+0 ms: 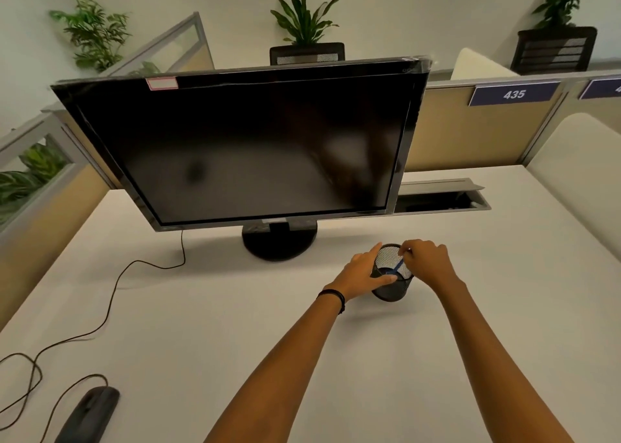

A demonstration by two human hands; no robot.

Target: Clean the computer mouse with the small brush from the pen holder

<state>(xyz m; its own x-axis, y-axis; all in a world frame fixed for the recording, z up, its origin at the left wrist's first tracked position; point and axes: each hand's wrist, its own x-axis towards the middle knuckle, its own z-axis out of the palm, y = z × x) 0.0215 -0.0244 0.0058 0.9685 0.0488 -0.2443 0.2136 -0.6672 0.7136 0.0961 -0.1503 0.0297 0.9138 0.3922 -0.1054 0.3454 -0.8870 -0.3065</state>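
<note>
A black mesh pen holder (393, 289) stands on the white desk in front of the monitor's base. My left hand (361, 271) wraps around its left side. Above the holder's rim, the fingers of my right hand (425, 257) pinch the top of a small blue-handled brush (400, 265), which leans inside the holder. The dark grey computer mouse (89, 414) lies far away at the desk's near left corner, its cable trailing off to the left.
A large black monitor (242, 146) on a round base (279, 242) fills the middle of the desk. Its thin cable (114, 288) snakes across the left side. An open cable tray (440, 197) sits at the back right. Partition walls enclose the desk.
</note>
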